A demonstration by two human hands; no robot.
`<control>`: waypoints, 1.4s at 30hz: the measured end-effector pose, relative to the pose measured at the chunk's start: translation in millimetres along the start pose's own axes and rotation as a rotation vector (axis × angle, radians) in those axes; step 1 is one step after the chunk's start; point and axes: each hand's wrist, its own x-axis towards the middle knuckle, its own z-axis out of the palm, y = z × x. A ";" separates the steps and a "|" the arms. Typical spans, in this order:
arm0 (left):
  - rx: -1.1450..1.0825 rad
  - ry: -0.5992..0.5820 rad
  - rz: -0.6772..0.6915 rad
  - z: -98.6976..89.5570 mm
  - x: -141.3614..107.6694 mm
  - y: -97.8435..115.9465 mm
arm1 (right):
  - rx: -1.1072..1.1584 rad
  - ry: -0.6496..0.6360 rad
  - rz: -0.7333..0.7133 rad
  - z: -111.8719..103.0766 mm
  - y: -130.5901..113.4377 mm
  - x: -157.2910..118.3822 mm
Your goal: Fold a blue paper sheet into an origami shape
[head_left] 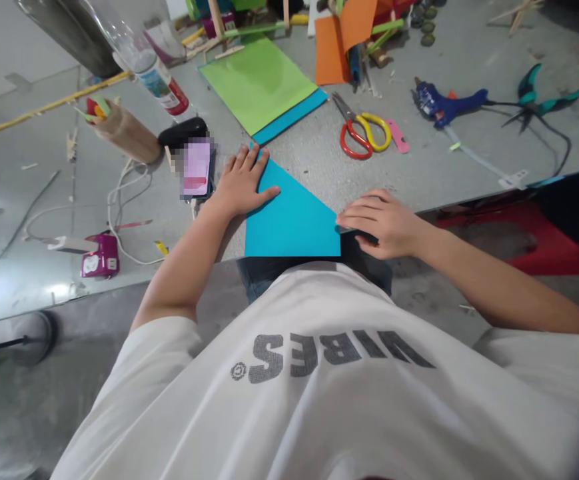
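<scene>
A bright blue sheet of paper [289, 223], folded with a slanting upper right edge, lies at the table's front edge before me. My left hand [242, 179] rests flat across its upper left part, fingers spread and thumb out over the paper. At the right corner of the sheet is my right hand [386, 223], its fingers stretched towards the corner with the tips touching it, and the thumb lower and apart. Just beyond the blue sheet lies a light green sheet [264, 83] on top of another blue sheet [292, 118].
Scissors [362, 133] with red and yellow handles lie behind my right hand, beside a pink piece [398, 136]. A blue glue gun [446, 103] rests farther right. Left of the paper are a phone [196, 167], a cable, a stick holder [129, 133] and a plastic bottle [162, 83].
</scene>
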 end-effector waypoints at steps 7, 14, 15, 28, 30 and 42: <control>-0.022 0.053 0.399 -7.9 -64.4 16.8 | -0.263 0.295 -0.145 29.3 -18.2 5.3; -0.184 0.111 0.457 10.8 -167.4 27.0 | -0.143 0.356 -0.019 42.5 -18.0 -9.0; -0.213 0.138 0.413 17.0 -172.9 29.5 | -0.118 0.365 0.045 45.3 -19.8 -9.0; -0.474 0.640 -0.277 69.9 -144.0 60.9 | 0.028 0.297 0.781 41.4 -45.4 34.6; -0.515 0.649 -0.302 69.6 -141.3 61.1 | 0.027 0.292 0.814 41.4 -44.9 38.7; -0.687 0.673 -0.348 71.4 -140.6 57.4 | 0.217 0.503 0.682 44.0 -28.0 55.4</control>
